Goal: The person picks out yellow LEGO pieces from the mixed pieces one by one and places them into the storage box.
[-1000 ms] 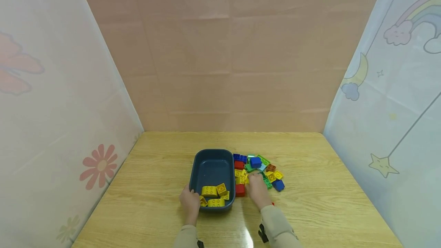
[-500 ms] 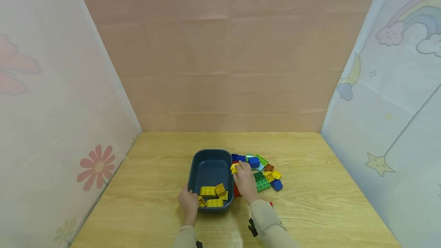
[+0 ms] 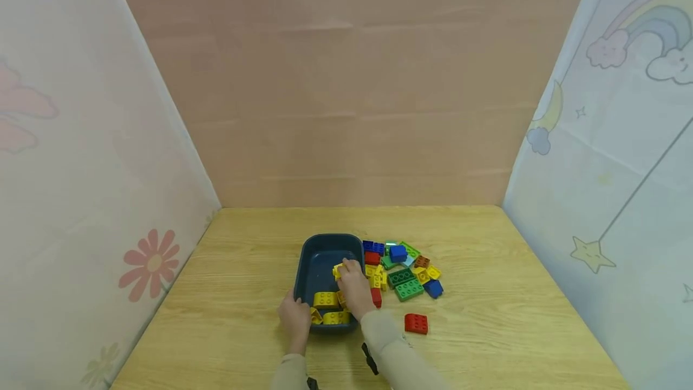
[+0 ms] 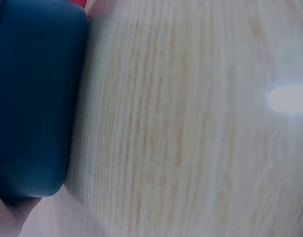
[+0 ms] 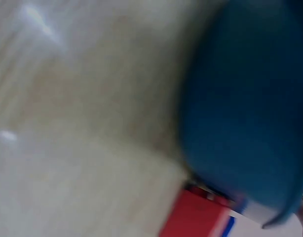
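Observation:
A dark blue bin stands on the table with several yellow toy bricks at its near end. My left hand grips the bin's left rim near the front corner. Over the bin's inside, my right hand pinches a yellow brick at its fingertips and partly covers the bricks below. In the left wrist view the bin's outer wall fills the left side, with a bit of the hand at the lower corner. The right wrist view is blurred and shows the bin's wall.
Right of the bin lies a loose pile of bricks: green ones, a blue one, yellow ones and red ones against the bin. A lone red brick lies nearer the front. Cloth walls enclose the wooden table.
My right hand has picked a yellow brick from the pile and carried it left, over the rim to above the bin. The left hand keeps its hold on the rim.

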A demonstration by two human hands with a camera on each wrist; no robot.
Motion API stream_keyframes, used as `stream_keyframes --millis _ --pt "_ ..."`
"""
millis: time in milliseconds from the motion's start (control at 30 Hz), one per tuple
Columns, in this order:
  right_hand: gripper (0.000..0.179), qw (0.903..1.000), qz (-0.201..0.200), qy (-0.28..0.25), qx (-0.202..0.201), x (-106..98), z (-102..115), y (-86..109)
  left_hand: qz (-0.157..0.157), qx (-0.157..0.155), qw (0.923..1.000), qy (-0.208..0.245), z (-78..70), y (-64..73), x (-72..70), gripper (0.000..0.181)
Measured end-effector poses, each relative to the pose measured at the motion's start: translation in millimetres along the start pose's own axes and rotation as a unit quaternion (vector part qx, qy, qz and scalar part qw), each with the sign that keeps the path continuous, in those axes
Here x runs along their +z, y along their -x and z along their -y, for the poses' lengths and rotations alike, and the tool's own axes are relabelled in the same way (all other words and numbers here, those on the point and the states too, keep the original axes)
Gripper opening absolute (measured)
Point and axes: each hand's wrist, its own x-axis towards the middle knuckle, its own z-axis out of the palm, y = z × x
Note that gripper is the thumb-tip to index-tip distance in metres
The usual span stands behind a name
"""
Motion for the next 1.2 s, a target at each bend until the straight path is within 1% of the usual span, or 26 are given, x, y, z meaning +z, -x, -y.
stream_keyframes --millis 100,233,433,633,767,833,933,1033,1100,1200 --pt "0.019 0.9999 -0.006 0.011 -0.011 8.4 -0.6 6.1 0.003 0.000 1.0000 0.002 -0.6 -0.3 0.5 0.039" --pt "0.017 0.9990 -0.001 0.034 -0.030 16.2 -2.9 10.4 -0.001 0.003 1.0000 0.002 -1.9 -0.3 0.6 0.040" --pt "0.012 0.9951 0.033 0.082 -0.042 19.8 -2.2 11.4 -0.010 0.011 0.9999 -0.006 -2.2 -1.4 1.2 0.037" --pt "0.007 0.9874 0.076 0.127 -0.056 21.5 -1.5 12.4 -0.019 0.015 0.9997 -0.007 -1.7 -0.9 1.2 0.033" --pt "0.008 0.9874 0.095 0.116 -0.049 20.6 -1.3 12.6 -0.023 0.021 0.9995 -0.007 -2.4 0.2 0.9 0.029" --pt "0.009 0.9882 0.097 0.107 -0.050 19.1 -0.7 12.7 -0.024 0.022 0.9994 -0.008 -3.0 0.3 0.8 0.028" --pt "0.006 0.9883 0.116 0.091 -0.039 16.5 0.9 11.8 -0.024 0.022 0.9994 -0.008 -3.6 0.3 0.8 0.027" --pt "0.009 0.9874 0.134 0.080 -0.027 15.6 1.2 10.8 -0.025 0.022 0.9994 -0.006 -4.1 0.3 0.6 0.027" --pt "0.011 0.9881 0.129 0.078 -0.030 14.3 0.5 9.8 -0.025 0.022 0.9994 -0.005 -4.5 0.6 0.5 0.026" --pt "0.010 0.9928 0.089 0.067 -0.044 9.0 -1.7 7.9 -0.025 0.020 0.9994 -0.007 -5.1 0.6 0.2 0.026"
